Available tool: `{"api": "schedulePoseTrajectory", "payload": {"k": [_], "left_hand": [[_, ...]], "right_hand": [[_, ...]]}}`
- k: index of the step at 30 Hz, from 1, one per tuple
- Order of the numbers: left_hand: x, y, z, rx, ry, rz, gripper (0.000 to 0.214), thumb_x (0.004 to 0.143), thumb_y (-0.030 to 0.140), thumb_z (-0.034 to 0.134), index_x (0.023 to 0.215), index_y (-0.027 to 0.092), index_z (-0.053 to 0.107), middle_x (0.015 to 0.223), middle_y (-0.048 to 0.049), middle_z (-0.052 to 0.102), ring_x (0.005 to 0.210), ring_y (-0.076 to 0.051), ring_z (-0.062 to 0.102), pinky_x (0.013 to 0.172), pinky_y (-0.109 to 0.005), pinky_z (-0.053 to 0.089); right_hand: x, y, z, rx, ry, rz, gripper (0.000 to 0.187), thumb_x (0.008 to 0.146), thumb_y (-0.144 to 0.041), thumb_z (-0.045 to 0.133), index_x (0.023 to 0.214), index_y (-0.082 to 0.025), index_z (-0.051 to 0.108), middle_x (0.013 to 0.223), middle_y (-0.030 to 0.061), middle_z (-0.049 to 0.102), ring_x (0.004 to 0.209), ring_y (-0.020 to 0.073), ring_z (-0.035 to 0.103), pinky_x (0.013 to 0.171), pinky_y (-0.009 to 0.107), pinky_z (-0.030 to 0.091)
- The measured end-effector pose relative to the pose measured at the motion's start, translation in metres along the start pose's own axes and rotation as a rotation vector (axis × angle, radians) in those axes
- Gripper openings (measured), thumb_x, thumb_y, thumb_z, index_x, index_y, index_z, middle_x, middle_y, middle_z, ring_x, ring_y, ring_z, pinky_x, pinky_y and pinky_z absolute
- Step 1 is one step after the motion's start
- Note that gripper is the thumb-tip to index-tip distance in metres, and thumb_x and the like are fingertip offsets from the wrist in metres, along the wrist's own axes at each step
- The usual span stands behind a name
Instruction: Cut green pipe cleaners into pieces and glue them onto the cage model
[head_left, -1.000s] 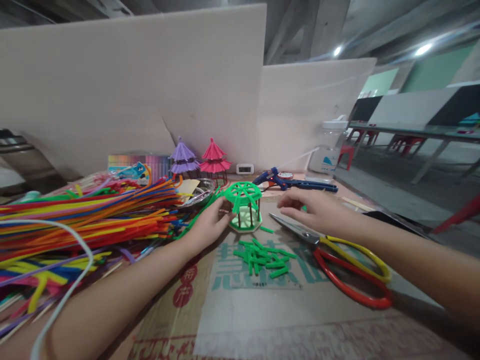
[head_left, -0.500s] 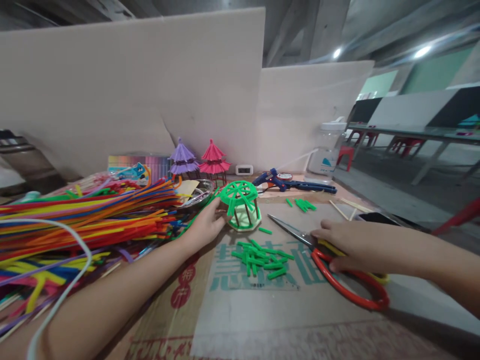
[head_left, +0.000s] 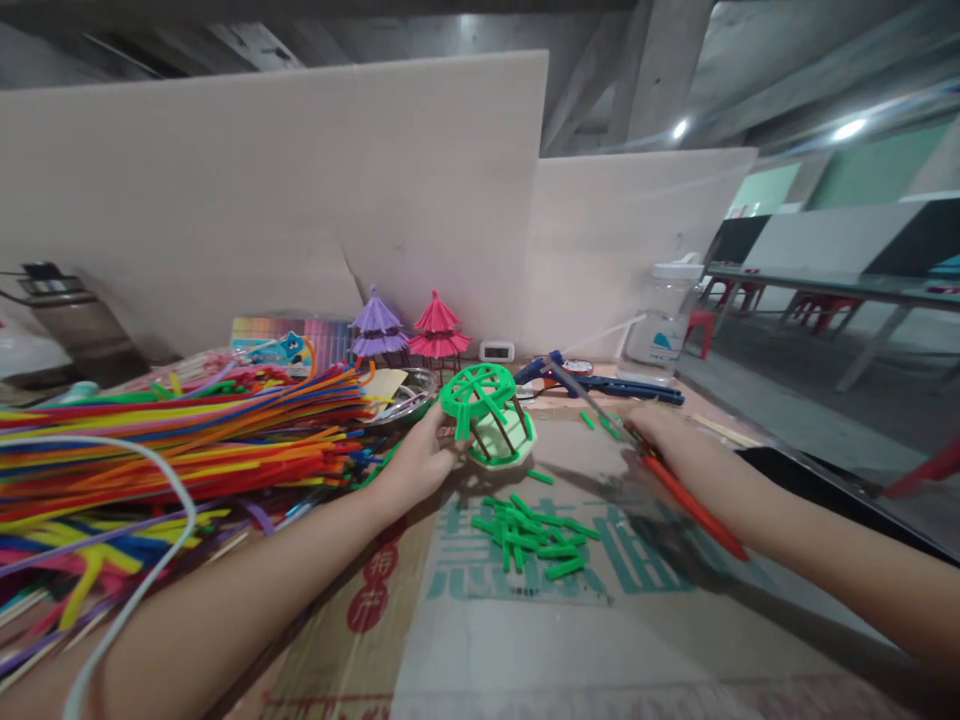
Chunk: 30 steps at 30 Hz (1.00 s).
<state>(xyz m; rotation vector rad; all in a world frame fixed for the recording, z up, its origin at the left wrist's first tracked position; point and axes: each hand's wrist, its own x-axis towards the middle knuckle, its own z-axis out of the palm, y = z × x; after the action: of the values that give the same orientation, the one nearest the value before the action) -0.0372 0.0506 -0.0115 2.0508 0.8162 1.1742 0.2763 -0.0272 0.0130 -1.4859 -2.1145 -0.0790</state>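
My left hand (head_left: 421, 462) is closed on the side of a small green pavilion model (head_left: 480, 392), which has a spoked round top, thin brown posts and a pale base; it is tilted. In my right hand (head_left: 661, 440) are the red-handled scissors (head_left: 697, 512), lifted off the table with their blades pointing away to the upper left. Some of the fingers around the handle are hidden. Between the hands lies a pile of cut green strips (head_left: 529, 538), with one loose strip just above it. A few more strips (head_left: 609, 425) lie near the scissor blades.
Bundles of coloured pipe cleaners (head_left: 187, 440) fill the left, crossed by a white cable (head_left: 161, 465). Behind stand purple (head_left: 379, 325) and pink (head_left: 437, 325) pavilion models, a small clock (head_left: 496, 351), a blue glue gun (head_left: 555, 368) and a clear bottle (head_left: 660, 320).
My right hand has picked the scissors up from the table and turned them. The pavilion model, held by my left hand, has tilted. The view has shifted slightly.
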Motion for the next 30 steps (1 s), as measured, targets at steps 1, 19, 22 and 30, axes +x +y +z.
{"api": "schedulePoseTrajectory", "payload": {"k": [1,19,22,30], "left_hand": [[0.000,0.002,0.000,-0.004,-0.009,0.007,0.044,0.085,0.024,0.057,0.128,0.016,0.050,0.132,-0.0113,0.058,0.122,-0.026,0.055,0.103,-0.040,0.046],[-0.007,0.001,0.002,-0.003,0.014,-0.099,0.029,0.087,0.031,0.057,0.112,0.017,0.052,0.105,-0.0081,0.065,0.093,-0.020,0.064,0.085,-0.034,0.054],[-0.006,-0.002,0.001,0.008,0.023,-0.079,0.025,0.087,0.031,0.056,0.109,0.018,0.052,0.104,-0.0068,0.063,0.089,-0.018,0.063,0.082,-0.031,0.053],[-0.005,0.001,0.000,0.024,0.021,-0.096,0.020,0.091,0.034,0.051,0.101,0.018,0.046,0.092,-0.0024,0.055,0.079,-0.014,0.059,0.070,-0.026,0.051]], "right_hand": [[0.002,-0.001,-0.002,0.014,0.000,-0.026,0.024,0.090,-0.037,0.049,0.106,-0.024,0.060,0.088,0.0065,0.067,0.077,0.0250,0.063,0.064,0.036,0.049],[0.041,-0.006,0.043,0.154,0.252,-0.085,0.032,0.089,-0.046,0.057,0.109,-0.021,0.056,0.097,0.0068,0.057,0.086,0.0220,0.058,0.075,0.035,0.049],[0.033,-0.006,0.053,0.128,0.274,-0.051,0.031,0.089,-0.046,0.057,0.107,-0.021,0.058,0.094,0.0063,0.058,0.084,0.0216,0.057,0.074,0.034,0.049],[0.032,-0.022,0.034,-0.059,0.168,-0.026,0.028,0.089,-0.039,0.056,0.109,-0.020,0.063,0.102,0.0080,0.064,0.086,0.0220,0.062,0.071,0.032,0.047]]}}
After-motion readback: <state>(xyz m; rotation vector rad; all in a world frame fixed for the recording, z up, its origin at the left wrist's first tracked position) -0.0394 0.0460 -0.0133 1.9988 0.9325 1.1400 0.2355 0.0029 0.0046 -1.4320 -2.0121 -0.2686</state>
